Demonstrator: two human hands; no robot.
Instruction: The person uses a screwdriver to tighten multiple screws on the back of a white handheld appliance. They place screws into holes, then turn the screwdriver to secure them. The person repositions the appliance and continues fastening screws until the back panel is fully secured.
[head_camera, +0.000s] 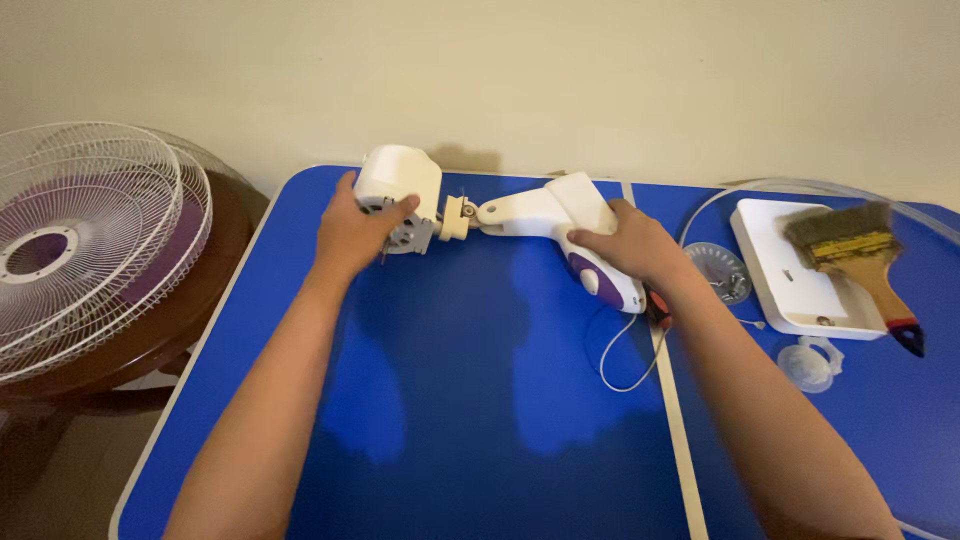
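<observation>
Left hand (355, 232) clamped on white motor housing (398, 180) near table's (480, 400) far edge | right hand (632, 245) gripped white-and-purple fan neck (560, 215) | grilles (90, 230) already off, stacked beyond left edge | housing and neck still joined | paintbrush (860, 255) resting on white tray (790, 285), right side

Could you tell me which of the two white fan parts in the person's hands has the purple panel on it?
The fan neck under the right hand has it; the motor housing in the left hand is plain white with bare metal showing.
</observation>
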